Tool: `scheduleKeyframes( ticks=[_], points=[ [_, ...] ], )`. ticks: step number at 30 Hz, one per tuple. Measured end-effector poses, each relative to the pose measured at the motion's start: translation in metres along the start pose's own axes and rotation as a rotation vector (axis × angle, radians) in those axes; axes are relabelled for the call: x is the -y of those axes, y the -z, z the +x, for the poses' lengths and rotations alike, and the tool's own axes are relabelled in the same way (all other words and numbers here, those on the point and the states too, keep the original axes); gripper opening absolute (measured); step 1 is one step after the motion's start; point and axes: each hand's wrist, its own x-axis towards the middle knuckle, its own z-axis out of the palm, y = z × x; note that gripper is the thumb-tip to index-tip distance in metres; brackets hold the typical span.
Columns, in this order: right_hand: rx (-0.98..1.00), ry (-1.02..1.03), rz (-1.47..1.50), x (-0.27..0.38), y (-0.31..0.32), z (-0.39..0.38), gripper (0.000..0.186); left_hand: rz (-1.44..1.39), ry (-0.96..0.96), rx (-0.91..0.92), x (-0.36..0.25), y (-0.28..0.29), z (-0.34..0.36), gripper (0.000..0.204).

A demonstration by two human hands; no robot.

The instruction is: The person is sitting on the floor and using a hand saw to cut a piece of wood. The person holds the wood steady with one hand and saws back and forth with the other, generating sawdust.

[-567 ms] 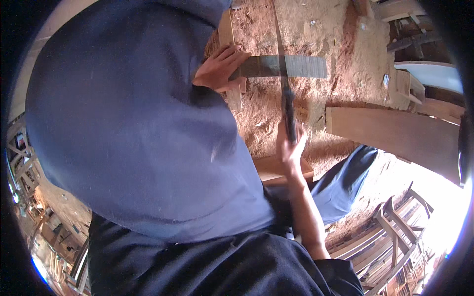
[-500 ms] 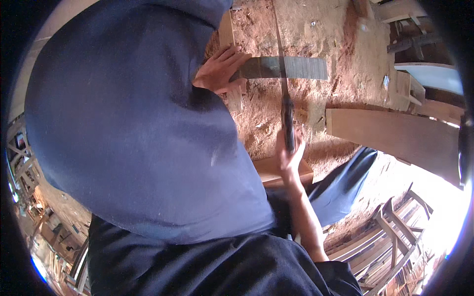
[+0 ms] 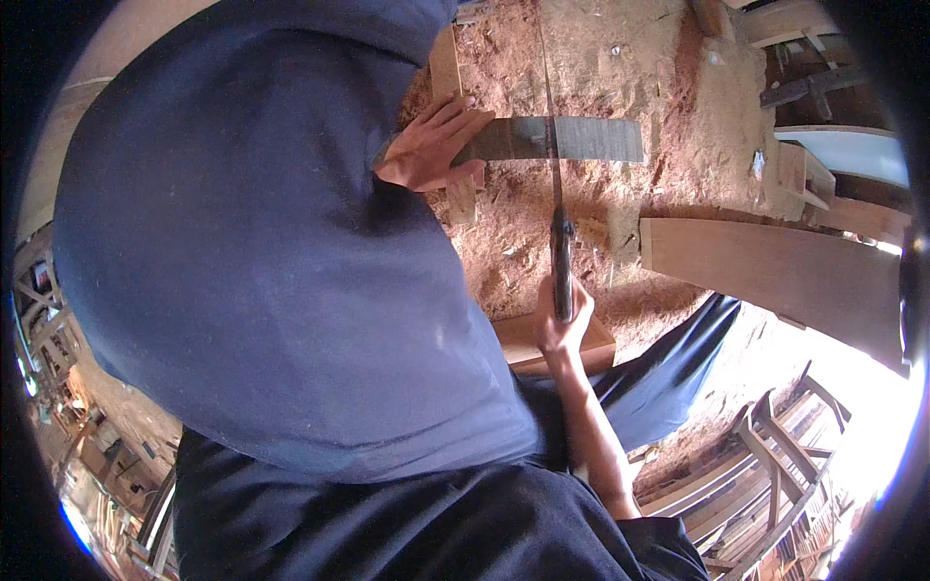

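A: Currently, what is the position of each hand?

B: Left hand (image 3: pixel 431 145): laid flat, fingers extended, pressing down on the left end of the grey wooden piece (image 3: pixel 572 138). Right hand (image 3: pixel 560 324): closed around the dark handle of the hand saw (image 3: pixel 557 232).

A: And where does the grey wooden piece lie?

B: Crosswise on the sawdust-covered desk (image 3: pixel 620 58), resting over a narrow pale wood strip (image 3: pixel 453 116) that runs away from the person. The saw blade stands on edge and crosses the piece near its middle, at right angles to it.

A: Adjacent items?

B: A wide brown board (image 3: pixel 775 276) lies to the right of the saw, near it but not touching. A smaller flat board (image 3: pixel 542 347) sits just beneath the right hand. A blue cloth (image 3: pixel 668 363) hangs at the desk's near edge. The person's dark blue garment fills the left half of the view.
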Motion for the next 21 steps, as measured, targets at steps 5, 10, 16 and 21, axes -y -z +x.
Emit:
scheduleKeyframes(
  ticks=[5,10,16,21],
  points=[
    [-0.074,0.259,0.119,0.05,-0.003,0.062,0.014,-0.034,-0.012,-0.045,-0.001,0.0,0.003,0.074],
    [0.005,0.08,-0.039,0.004,0.008,0.009,0.015,0.002,0.016,-0.038,-0.002,-0.004,0.004,0.073],
    [0.004,0.14,0.08,0.033,-0.009,0.064,0.016,-0.012,-0.01,-0.045,0.002,0.001,-0.002,0.073],
    [0.008,0.095,0.004,0.015,0.008,0.041,0.019,-0.03,-0.021,-0.026,-0.008,-0.003,0.012,0.071]
  ],
)
